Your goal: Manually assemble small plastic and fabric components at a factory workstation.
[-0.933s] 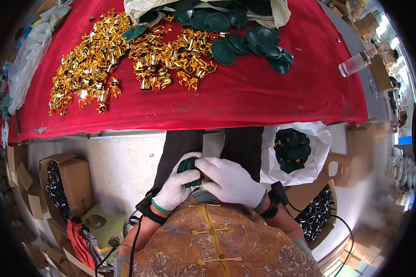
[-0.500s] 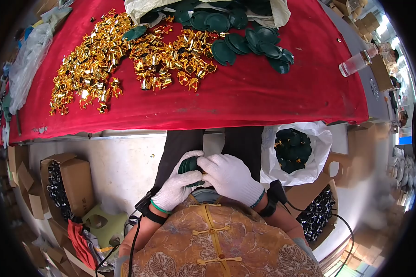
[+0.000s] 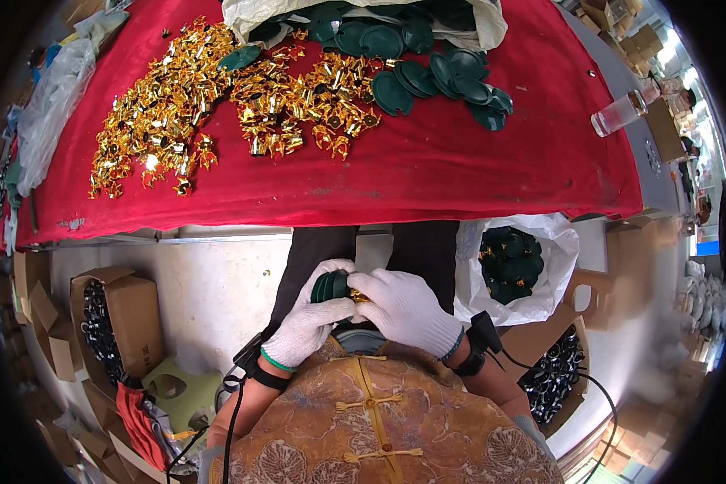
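Note:
Over my lap, my left hand (image 3: 302, 321), in a white knit glove, is closed around several dark green round discs (image 3: 329, 286) stacked together. My right hand (image 3: 410, 305), gloved the same way, pinches a shiny gold piece (image 3: 359, 296) against the right side of the stack. Fingers hide most of the gold piece, so whether it is joined to a disc cannot be made out. Beyond my hands, a red-covered table (image 3: 460, 181) bears a wide heap of gold pronged pieces (image 3: 165, 109) and loose green discs (image 3: 393, 93).
A white sack (image 3: 492, 24) of discs lies at the table's far side. Right of my legs stands a white bag (image 3: 561, 242) with green discs and gold bits inside. Cartons (image 3: 137, 323) of dark shiny parts flank me. A clear glass (image 3: 619, 113) rests at the table's right edge.
The gold piece now shows between my hands, where it was mostly covered before. The disc stack has turned slightly, and my right fingers have shifted a little.

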`<state>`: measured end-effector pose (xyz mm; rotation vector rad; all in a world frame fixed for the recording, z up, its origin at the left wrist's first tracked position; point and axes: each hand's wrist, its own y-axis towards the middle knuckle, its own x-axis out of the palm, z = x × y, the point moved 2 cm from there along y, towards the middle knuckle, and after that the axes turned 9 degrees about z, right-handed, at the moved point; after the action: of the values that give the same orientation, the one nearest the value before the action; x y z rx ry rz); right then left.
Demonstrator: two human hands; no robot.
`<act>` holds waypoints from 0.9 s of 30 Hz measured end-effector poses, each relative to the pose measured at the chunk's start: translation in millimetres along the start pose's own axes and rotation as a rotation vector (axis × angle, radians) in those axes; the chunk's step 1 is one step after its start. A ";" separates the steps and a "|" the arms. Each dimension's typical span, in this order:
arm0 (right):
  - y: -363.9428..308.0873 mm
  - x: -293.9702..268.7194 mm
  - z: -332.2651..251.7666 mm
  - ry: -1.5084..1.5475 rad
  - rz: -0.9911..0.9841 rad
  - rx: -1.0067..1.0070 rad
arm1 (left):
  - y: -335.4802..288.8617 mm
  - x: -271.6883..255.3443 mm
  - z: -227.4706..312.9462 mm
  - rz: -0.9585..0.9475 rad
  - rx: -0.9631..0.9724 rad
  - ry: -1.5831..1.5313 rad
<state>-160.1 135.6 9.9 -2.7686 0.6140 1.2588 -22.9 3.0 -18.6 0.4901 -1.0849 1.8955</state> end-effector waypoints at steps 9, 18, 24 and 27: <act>-3.9 1.2 4.1 0.078 0.059 0.047 | 2.1 6.6 0.4 -0.030 0.025 -0.005; -8.5 4.3 5.8 0.104 0.077 0.063 | 1.7 5.9 -0.6 -0.003 0.039 0.019; -10.3 7.2 7.5 0.121 0.080 0.073 | 1.3 3.6 -2.4 -0.010 0.042 0.035; -10.0 7.1 6.3 0.128 0.064 0.103 | 0.6 3.1 -4.5 -0.013 0.025 0.031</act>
<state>-156.8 143.7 -0.8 -2.7807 0.7587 1.0342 -24.7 8.2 -19.2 0.4794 -1.0369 1.9009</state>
